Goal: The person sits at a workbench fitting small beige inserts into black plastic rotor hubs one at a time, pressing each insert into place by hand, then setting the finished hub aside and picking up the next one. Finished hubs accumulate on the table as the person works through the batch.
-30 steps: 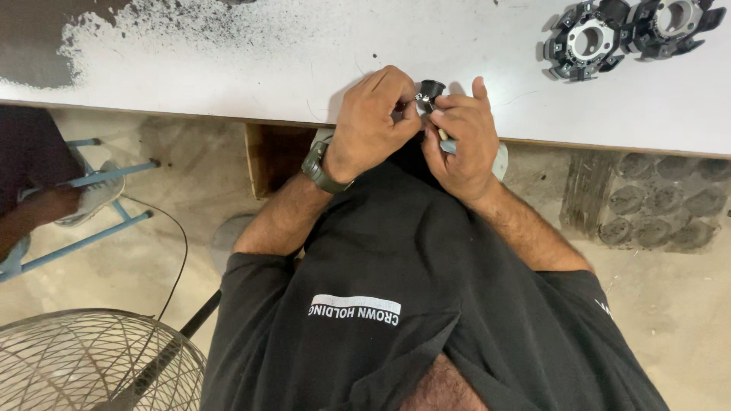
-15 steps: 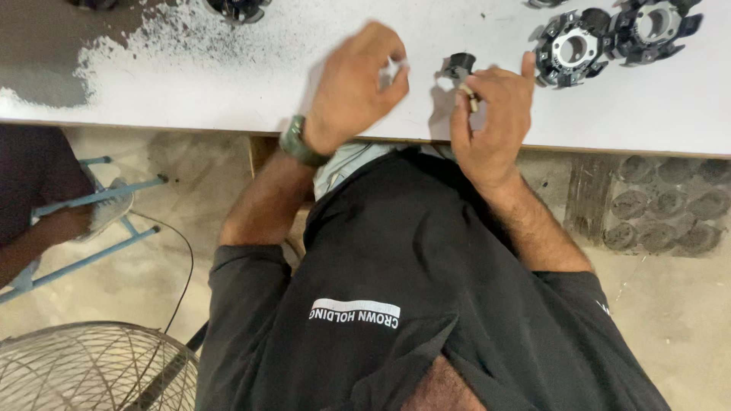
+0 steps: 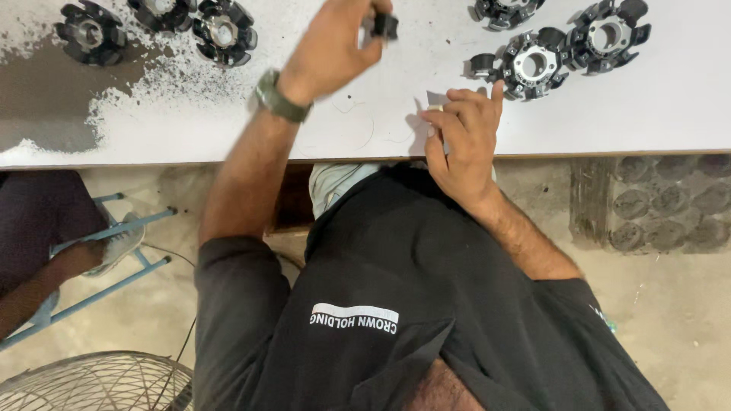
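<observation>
While three black, toothed, ring-shaped parts with pale hubs (image 3: 156, 27) sit in a cluster at the far left of the white, dust-speckled worktable (image 3: 670, 114), the work looks to be only partly through, judging by how the pieces lie. Moving rightward, the left hand (image 3: 335, 46), with a watch at its wrist, is raised over the table with fingertips pinched together on a small dark component (image 3: 384, 25), held clear of the surface. Further right, the right hand (image 3: 461, 144) rests near the table's front edge, fingers loosely spread and slightly curled, gripping nothing I can make out. Beyond it, three more black toothed rings (image 3: 560, 38) lie just beside one another. Which rings are finished cannot be told; the small piece is not yet set down or fitted.
</observation>
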`<state>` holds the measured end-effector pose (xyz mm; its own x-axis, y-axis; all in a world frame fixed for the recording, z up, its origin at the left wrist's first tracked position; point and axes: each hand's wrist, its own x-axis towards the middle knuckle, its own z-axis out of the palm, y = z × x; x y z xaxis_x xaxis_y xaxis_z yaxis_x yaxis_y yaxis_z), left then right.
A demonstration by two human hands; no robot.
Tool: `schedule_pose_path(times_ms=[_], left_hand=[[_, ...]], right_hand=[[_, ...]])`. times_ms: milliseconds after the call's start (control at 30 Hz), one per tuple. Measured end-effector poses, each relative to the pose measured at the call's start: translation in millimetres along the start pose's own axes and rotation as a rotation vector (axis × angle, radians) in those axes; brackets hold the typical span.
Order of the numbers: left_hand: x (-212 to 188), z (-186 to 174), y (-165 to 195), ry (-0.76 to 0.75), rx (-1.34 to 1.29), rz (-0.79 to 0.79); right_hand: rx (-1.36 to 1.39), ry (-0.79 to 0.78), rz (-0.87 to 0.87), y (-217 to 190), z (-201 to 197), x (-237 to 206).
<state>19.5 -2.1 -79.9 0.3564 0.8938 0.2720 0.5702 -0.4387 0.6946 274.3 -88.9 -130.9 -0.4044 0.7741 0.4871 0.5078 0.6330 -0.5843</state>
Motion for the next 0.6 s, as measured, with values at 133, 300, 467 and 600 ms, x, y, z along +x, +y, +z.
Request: schedule_pose_path(times_ms=[133,300,467,600], left_hand=[[-85,39,-3,0.036,0.134,-0.007],[-107,51,18,0.046,0.171,-0.078],[-102,46,46,0.026,0.301,-0.017],[-109,52,38,0.094,0.492,0.188]], right_hand=[[-0.031,-0.068,-0.009,-2,4,7],[-0.082,-0.142,-0.069,6,11,6],[-0.111,-0.136,-0.096,14,16,3],[-0.137,-0.115,-0.097,14,14,-1]])
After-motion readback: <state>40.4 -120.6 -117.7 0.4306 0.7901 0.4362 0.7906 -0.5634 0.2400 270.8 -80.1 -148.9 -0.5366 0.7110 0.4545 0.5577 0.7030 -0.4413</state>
